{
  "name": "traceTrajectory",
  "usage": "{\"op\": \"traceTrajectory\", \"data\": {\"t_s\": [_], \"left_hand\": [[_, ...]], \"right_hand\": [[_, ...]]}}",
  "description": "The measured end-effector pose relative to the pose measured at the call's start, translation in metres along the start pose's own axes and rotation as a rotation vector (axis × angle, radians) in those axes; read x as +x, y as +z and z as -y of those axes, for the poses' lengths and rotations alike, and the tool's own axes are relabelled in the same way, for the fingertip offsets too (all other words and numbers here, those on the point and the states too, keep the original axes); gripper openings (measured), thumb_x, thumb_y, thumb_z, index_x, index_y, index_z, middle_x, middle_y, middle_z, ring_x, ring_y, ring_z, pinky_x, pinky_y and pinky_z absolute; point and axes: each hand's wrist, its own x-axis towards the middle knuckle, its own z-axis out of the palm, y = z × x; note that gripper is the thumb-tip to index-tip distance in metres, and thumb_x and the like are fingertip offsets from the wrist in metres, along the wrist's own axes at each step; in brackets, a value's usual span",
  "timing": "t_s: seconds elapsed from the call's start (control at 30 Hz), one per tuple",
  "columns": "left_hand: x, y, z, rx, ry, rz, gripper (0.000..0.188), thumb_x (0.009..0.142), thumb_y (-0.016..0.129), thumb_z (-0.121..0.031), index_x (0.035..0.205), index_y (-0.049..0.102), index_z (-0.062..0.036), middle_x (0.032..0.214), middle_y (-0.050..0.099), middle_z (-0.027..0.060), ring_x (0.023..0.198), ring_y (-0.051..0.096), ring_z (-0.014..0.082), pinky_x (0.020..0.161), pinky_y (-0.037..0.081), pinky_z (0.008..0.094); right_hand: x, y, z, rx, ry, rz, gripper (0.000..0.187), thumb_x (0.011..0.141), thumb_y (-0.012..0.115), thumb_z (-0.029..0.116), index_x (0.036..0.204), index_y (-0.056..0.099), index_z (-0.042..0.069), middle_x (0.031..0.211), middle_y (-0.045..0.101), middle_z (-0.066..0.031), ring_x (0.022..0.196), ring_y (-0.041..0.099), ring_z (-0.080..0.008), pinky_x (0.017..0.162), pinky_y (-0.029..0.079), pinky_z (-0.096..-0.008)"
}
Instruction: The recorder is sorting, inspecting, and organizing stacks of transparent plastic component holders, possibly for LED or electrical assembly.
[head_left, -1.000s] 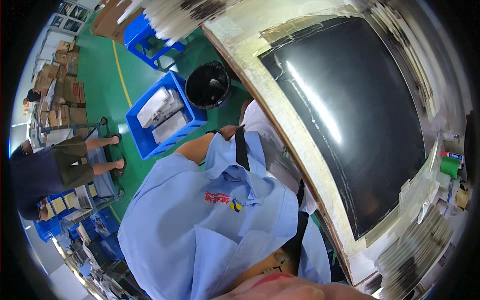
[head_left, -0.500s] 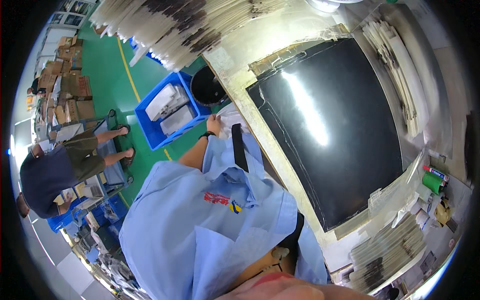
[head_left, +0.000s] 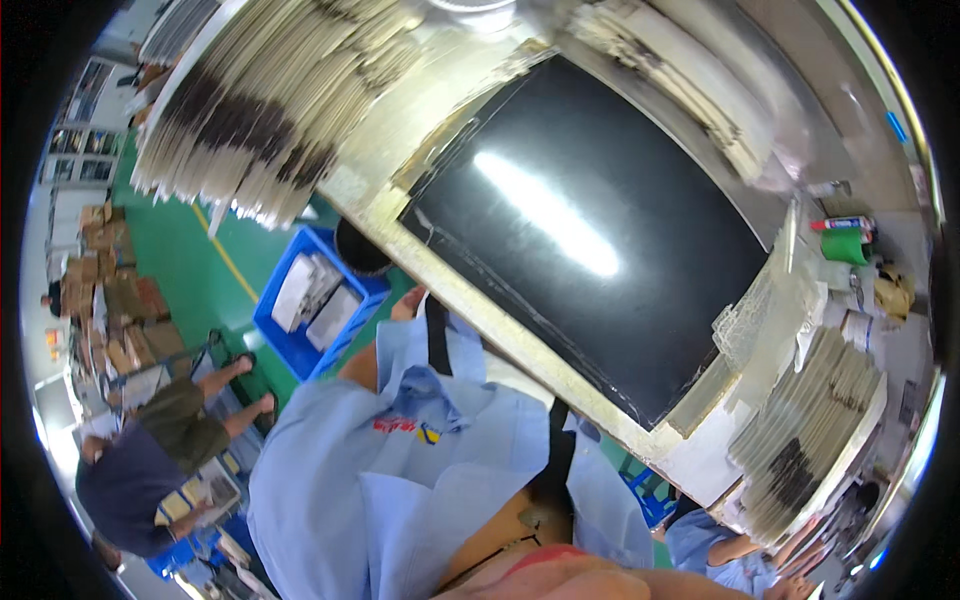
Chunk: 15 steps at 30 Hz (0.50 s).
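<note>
Black 4-sided panel (head_left: 605, 222) (glossy, reflecting light) lying flat on pale worktable (head_left: 692, 462).

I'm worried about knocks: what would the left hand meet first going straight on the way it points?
Most likely the cream worktable edge, just beyond the left hand in the picture, though depth is unclear and it might pass below.

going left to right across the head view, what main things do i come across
Cardboard boxes → blue crate → black panel → green roll → small blue object near the right rim.
</note>
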Motion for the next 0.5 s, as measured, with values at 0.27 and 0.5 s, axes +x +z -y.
{"op": "traceTrajectory", "data": {"t_s": [0.27, 0.5], "left_hand": [[0.055, 0.049, 0.008, 0.118, 0.616, -0.044, 0.033, 0.082, 0.064, -0.029, 0.108, 0.064, -0.0087, 0.109, 0.065, 0.0138, 0.100, 0.060, 0.0353, 0.085, 0.048, 0.0437], [0.013, 0.078, -0.089, 0.184, 0.581, 0.157, 0.022, 0.077, 0.061, -0.018, 0.096, 0.068, -0.0085, 0.098, 0.066, 0.0147, 0.099, 0.057, 0.0346, 0.084, 0.046, 0.0471]], "right_hand": [[0.027, 0.047, -0.025, -0.155, -0.070, -0.293, 0.033, 0.093, 0.052, 0.021, 0.115, 0.060, -0.002, 0.112, 0.061, -0.0250, 0.103, 0.059, -0.0382, 0.091, 0.044, -0.0440], [-0.062, 0.061, -0.030, -0.402, 0.150, -0.125, 0.032, 0.095, 0.046, 0.025, 0.118, 0.061, 0.008, 0.112, 0.060, -0.0267, 0.097, 0.057, -0.0465, 0.084, 0.046, -0.0506]]}}
